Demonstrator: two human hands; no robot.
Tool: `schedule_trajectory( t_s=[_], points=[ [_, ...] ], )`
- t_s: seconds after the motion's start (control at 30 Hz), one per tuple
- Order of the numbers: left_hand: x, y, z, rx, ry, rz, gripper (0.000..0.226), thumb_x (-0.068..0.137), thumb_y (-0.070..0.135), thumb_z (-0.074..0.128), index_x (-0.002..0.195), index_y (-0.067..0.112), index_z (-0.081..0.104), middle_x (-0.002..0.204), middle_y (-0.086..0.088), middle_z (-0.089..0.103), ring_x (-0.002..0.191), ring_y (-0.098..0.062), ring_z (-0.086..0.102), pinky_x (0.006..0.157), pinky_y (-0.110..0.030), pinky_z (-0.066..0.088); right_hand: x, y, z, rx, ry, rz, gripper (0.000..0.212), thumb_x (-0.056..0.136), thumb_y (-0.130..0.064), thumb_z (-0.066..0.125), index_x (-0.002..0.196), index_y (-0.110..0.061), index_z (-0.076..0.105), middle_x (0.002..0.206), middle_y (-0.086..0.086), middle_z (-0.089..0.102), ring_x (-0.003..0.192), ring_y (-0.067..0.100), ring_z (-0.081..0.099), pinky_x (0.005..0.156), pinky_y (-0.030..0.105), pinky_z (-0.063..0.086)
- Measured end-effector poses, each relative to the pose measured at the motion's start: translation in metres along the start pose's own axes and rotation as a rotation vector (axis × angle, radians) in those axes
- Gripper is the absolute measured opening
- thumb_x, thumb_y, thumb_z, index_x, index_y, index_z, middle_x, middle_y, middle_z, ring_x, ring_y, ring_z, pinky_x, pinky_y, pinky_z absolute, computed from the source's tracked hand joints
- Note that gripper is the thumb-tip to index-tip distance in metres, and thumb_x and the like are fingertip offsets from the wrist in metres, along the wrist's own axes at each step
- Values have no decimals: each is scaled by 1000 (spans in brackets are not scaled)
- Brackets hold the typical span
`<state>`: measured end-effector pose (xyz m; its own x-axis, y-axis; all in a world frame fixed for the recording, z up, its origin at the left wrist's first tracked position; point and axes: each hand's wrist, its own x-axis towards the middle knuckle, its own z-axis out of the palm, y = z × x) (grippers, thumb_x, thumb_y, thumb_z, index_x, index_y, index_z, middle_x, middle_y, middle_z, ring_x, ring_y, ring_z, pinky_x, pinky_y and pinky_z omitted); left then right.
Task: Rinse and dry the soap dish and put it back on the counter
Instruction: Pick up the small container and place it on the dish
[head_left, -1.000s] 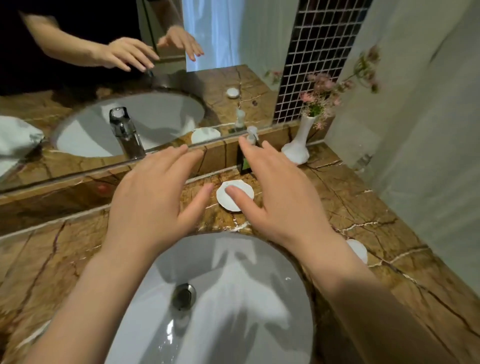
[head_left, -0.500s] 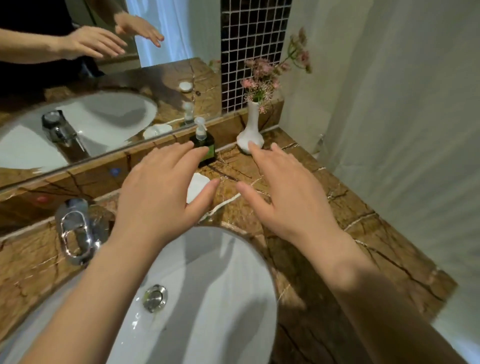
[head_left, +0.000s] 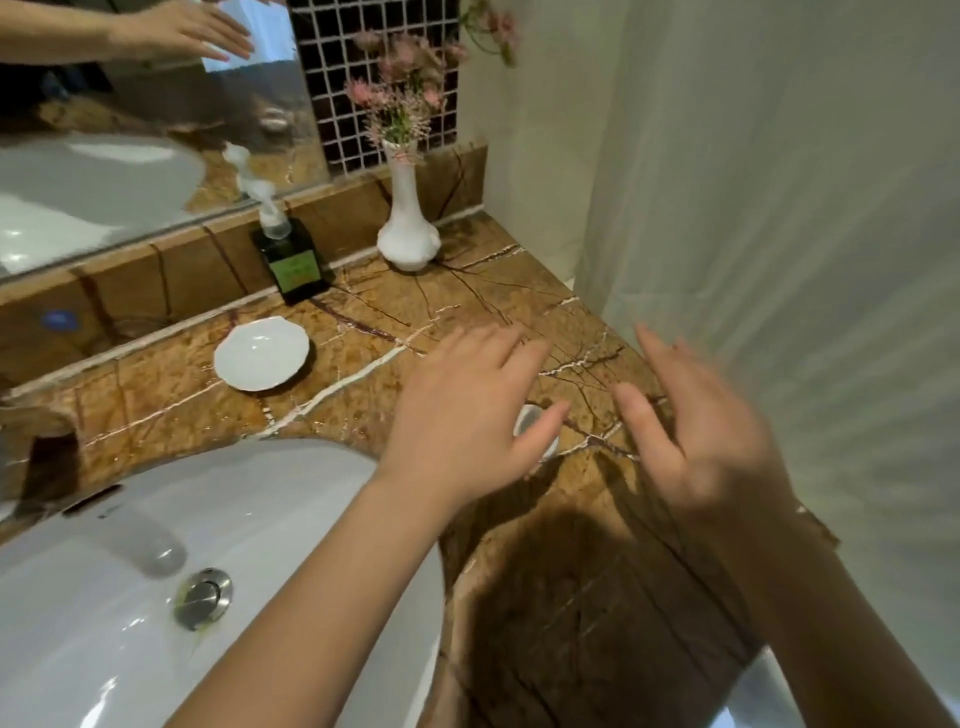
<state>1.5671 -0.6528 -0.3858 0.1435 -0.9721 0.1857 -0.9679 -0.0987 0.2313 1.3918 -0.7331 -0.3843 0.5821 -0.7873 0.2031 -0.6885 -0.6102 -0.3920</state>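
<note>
White soap dish (head_left: 261, 353) on marble counter (head_left: 467, 291) | bottle (head_left: 293, 260) label green, unreadable | left hand (head_left: 462, 415), right hand (head_left: 696, 431) spread, empty

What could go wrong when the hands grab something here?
1. The small white thing sits partly hidden under the left hand; a blind grab might knock it away.
2. The counter looks like hard stone, so a dropped dish could chip.
3. The tall vase stands at the back; a swinging arm might tip it.
</note>
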Motion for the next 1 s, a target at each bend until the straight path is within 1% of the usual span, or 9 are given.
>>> schedule_trajectory(
  t_s=[0.07,0.2,0.3,0.4,0.63,0.7,0.8,0.87,1.0],
  points=[
    [5,4,11,3,1,10,58,88,55,33,131,19,48,134,-6,55,124,-25,47,102,-39,34,-2,10,2,35,-36,8,66,89,-56,30,144,-21,32,149,4,39,138,20,32,111,29,22],
    [10,8,34,-1,2,19,57,87,55,33,129,20,49,129,-6,58,117,-27,53,93,-39,41,-3,23,9,12,-2,29,64,89,-56,28,144,-25,34,149,-4,39,138,12,31,110,23,19],
    [13,6,57,-20,-95,-20,59,85,54,34,135,22,40,130,-3,56,112,-26,55,82,-39,50,-8,29,17,-27,82,-57,62,94,-51,29,138,-10,44,140,7,50,132,21,43,111,30,30],
    [15,-1,78,-16,-210,-8,60,84,48,41,138,24,33,132,-4,54,108,-28,56,78,-41,52,-11,33,26,-44,127,-112,60,96,-46,33,133,-2,49,132,15,56,125,29,51,105,40,41],
    [13,-4,95,-45,-182,24,37,81,29,54,117,20,54,105,-1,61,91,-22,55,66,-33,49,-9,28,43,-21,97,-44,64,92,-52,32,134,-7,49,132,11,58,128,28,48,101,42,45],
    [14,-5,91,-67,-174,25,34,80,28,53,112,18,57,101,-3,60,90,-24,54,67,-36,48,-7,24,50,-41,95,-45,61,91,-50,39,133,-7,50,130,11,60,126,28,50,102,39,44],
    [12,-14,78,-93,-115,13,35,78,28,54,111,17,59,103,-4,61,93,-26,53,71,-40,48,-4,19,62,-174,79,-45,52,85,-39,59,129,-12,56,120,7,67,114,24,61,86,27,49],
    [7,-21,66,-114,-47,1,38,77,25,57,113,16,60,109,-5,62,97,-26,55,73,-37,49,-2,14,71,-193,-7,-30,50,81,-33,65,127,-18,55,112,1,68,102,20,63,76,25,50],
    [-3,-34,45,-130,49,-2,39,76,22,59,114,15,61,112,-6,63,101,-29,57,78,-37,48,2,1,95,-120,-113,-48,50,82,-29,64,129,-19,52,118,1,63,103,18,59,83,30,51]
  ],
)
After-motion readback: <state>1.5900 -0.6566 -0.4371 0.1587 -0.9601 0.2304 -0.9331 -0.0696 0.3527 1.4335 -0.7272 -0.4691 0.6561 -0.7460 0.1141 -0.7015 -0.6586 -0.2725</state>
